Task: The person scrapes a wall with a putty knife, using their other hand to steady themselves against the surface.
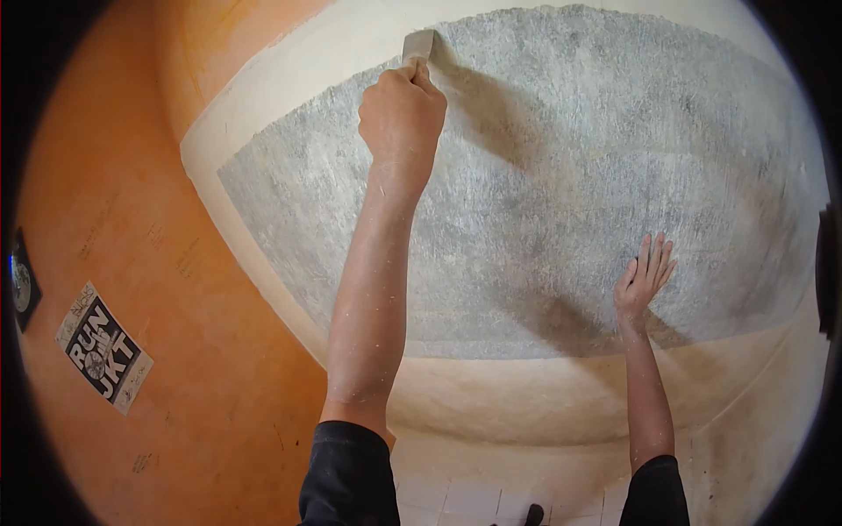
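Observation:
My left hand (402, 114) is wrapped round the handle of a flat metal scraper (419, 44). The scraper's blade is at the upper edge of a rough grey patch (544, 193) on the wall, where the grey meets a cream border (307, 74). Lower and to the right, my right hand (645, 273) lies against the grey patch with its fingers stretched upward, and it holds nothing. Small pale specks dot both forearms.
An orange wall (202, 351) with faint scribbles fills the left side. It bears a black and white poster (103, 347) and a dark item (24, 280) at the far left. Pale tiles (474, 500) and a small dark object (534, 515) show at the bottom.

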Demonstrator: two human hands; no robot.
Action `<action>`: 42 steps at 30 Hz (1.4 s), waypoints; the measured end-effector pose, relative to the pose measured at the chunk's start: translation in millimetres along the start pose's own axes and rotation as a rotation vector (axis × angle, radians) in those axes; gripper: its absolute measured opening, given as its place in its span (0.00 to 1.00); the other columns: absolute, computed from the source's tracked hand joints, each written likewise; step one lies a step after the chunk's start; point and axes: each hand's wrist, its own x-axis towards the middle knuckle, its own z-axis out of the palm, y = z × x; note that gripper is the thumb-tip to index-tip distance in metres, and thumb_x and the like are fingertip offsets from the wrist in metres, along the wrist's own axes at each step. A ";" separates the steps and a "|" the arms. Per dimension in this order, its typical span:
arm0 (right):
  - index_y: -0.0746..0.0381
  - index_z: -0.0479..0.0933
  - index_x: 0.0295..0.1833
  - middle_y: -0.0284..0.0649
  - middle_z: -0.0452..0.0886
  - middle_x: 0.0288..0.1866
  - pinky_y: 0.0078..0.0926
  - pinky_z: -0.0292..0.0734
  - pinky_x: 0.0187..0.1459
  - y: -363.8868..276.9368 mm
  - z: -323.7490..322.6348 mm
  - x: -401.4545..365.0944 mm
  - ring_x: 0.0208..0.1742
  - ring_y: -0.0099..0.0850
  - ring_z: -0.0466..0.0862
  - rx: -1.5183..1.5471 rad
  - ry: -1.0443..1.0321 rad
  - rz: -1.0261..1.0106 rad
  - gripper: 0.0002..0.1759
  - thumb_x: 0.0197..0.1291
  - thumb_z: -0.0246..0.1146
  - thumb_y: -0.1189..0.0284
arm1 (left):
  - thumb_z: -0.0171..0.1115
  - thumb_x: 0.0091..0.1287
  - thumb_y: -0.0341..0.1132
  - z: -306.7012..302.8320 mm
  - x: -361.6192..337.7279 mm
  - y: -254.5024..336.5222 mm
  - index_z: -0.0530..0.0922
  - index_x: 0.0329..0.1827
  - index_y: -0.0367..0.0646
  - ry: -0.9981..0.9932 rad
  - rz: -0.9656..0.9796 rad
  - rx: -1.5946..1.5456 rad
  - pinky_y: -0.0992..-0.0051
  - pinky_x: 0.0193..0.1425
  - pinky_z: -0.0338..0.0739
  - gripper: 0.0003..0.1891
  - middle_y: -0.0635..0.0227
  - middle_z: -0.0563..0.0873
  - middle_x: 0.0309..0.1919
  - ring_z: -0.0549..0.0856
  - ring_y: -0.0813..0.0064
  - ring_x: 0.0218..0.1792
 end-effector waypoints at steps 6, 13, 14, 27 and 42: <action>0.59 0.68 0.75 0.45 0.62 0.80 0.59 0.38 0.78 -1.0 -0.8 2.9 0.82 0.49 0.55 0.007 -0.015 0.004 0.26 0.76 0.44 0.65 | 0.55 0.72 0.44 4.7 -1.1 -0.9 0.86 0.56 0.51 0.011 -0.025 -0.001 0.60 0.49 0.83 0.17 0.52 0.90 0.37 0.89 0.52 0.41; 0.59 0.68 0.75 0.45 0.62 0.80 0.61 0.38 0.77 3.2 -3.3 0.5 0.82 0.49 0.55 0.015 -0.034 0.004 0.26 0.75 0.45 0.66 | 0.54 0.72 0.44 4.1 -13.5 -10.8 0.86 0.57 0.51 -0.024 -0.057 -0.057 0.60 0.49 0.83 0.17 0.50 0.90 0.39 0.89 0.51 0.42; 0.59 0.68 0.75 0.45 0.62 0.80 0.61 0.38 0.77 5.2 -2.4 -0.5 0.82 0.49 0.55 0.009 -0.030 0.003 0.26 0.75 0.45 0.66 | 0.54 0.72 0.44 3.0 -16.1 -9.5 0.86 0.57 0.52 -0.048 -0.066 -0.099 0.60 0.49 0.83 0.18 0.49 0.90 0.39 0.89 0.51 0.42; 0.58 0.68 0.75 0.45 0.62 0.80 0.59 0.38 0.78 8.9 -0.8 0.4 0.82 0.49 0.55 -0.021 -0.024 -0.016 0.26 0.76 0.44 0.65 | 0.56 0.72 0.45 -5.0 -11.4 -0.4 0.86 0.57 0.51 -0.015 -0.049 -0.075 0.59 0.49 0.81 0.17 0.46 0.89 0.36 0.88 0.47 0.41; 0.60 0.69 0.74 0.48 0.63 0.79 0.60 0.39 0.77 12.9 2.3 2.4 0.81 0.50 0.56 -0.032 -0.013 -0.016 0.26 0.76 0.44 0.64 | 0.58 0.71 0.45 -1.3 -1.5 -15.5 0.86 0.56 0.48 -0.030 -0.104 -0.088 0.61 0.51 0.82 0.17 0.44 0.88 0.40 0.88 0.48 0.44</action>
